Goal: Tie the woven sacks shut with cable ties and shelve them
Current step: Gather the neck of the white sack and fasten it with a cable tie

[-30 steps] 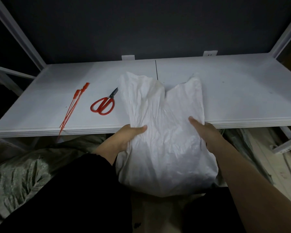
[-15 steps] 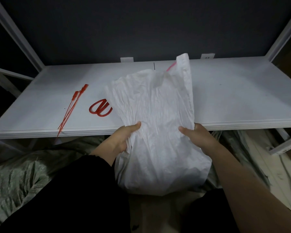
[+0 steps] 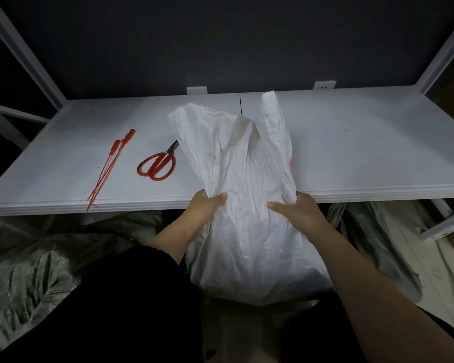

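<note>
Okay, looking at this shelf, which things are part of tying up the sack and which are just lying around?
For the job:
crumpled white woven sack, its neck gripped by left hand and right hand; thin red cable ties; flat white shelf.

Lying about:
red-handled scissors; crumpled grey-green material under the shelf.

Visible inventory: one white woven sack [image 3: 247, 231], two hands (one left hand [image 3: 205, 208], one right hand [image 3: 298, 214]), one pair of red scissors [image 3: 165, 157], one white shelf [image 3: 351, 153], and one bundle of red cable ties [image 3: 107, 169] with three heads discernible, exact strand count not determinable.
</note>
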